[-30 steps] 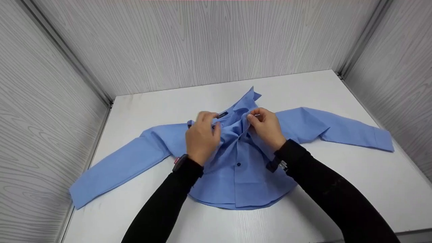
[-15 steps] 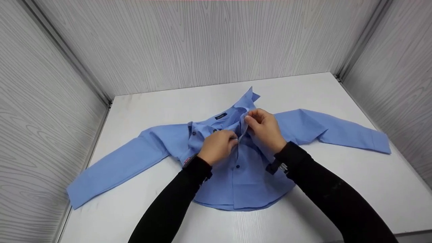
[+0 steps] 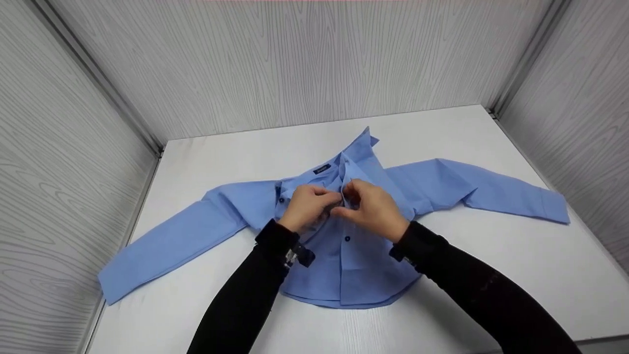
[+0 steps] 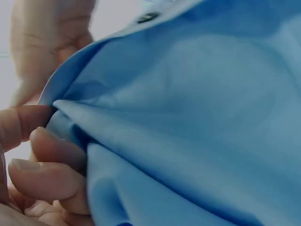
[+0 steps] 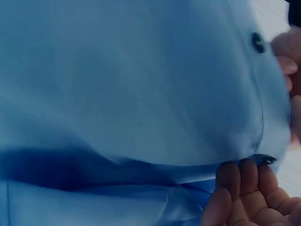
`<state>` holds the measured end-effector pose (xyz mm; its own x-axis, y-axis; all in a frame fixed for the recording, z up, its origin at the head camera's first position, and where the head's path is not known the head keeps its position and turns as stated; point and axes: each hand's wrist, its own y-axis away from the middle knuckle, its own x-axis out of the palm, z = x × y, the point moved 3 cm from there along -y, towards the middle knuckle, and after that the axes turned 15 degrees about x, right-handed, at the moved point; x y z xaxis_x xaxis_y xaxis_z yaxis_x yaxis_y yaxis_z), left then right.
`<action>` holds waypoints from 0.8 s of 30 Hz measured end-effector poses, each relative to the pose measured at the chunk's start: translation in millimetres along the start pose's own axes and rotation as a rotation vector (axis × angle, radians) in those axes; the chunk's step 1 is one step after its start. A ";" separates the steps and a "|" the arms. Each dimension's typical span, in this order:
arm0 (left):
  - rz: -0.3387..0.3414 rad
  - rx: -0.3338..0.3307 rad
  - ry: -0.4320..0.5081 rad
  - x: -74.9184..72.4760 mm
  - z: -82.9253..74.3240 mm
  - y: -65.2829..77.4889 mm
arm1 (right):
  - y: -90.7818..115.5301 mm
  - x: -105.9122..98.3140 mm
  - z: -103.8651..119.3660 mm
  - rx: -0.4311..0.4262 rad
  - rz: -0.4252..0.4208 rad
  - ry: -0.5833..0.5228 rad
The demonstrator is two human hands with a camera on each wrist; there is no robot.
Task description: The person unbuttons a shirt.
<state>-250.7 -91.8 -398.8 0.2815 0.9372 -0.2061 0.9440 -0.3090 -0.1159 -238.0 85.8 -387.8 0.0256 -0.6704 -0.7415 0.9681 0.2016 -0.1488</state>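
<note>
A blue long-sleeved button-up shirt (image 3: 314,275) lies front up, its placket partly raised between my hands. My left hand (image 3: 307,204) pinches the front edge just below the collar opening; in the left wrist view its fingers (image 4: 49,181) hold gathered cloth. From the other side, my right hand (image 3: 376,209) grips the placket with curled fingers, close beside a dark button (image 5: 267,160) in the right wrist view. Another dark button (image 3: 347,239) shows lower on the front. The fingertips hide the exact spot where the two edges meet.
The shirt lies on a white table (image 3: 196,305). Its sleeves (image 3: 167,250) spread out to both sides, the left one reaching near the table's left edge. Pale wood-grain panels (image 3: 314,64) stand behind and at both sides.
My left hand came down from the collar area to the placket and took hold of it. My right hand moved down and left along the front edge, so the right shirt front now lies flatter.
</note>
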 end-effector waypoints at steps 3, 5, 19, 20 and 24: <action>0.044 -0.016 0.056 0.2 -0.4 2.4 | 1.1 -0.1 0.8 0.002 -0.027 0.041; 0.048 -0.005 0.043 -0.7 1.0 3.1 | 1.5 -1.0 2.5 -0.025 -0.057 0.066; -0.043 0.129 -0.089 3.6 3.6 1.1 | 6.4 1.6 10.9 -0.263 -0.362 0.226; -0.045 0.129 -0.111 4.7 4.3 1.8 | 4.4 1.9 9.5 -0.204 -0.276 0.165; -0.044 0.150 -0.192 7.3 5.7 3.3 | -5.8 -0.9 -0.8 0.051 0.028 -0.138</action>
<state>-246.5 -86.9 -406.2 0.1894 0.9068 -0.3765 0.9145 -0.3025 -0.2686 -243.8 85.8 -386.8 0.0837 -0.7574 -0.6476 0.9777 0.1879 -0.0934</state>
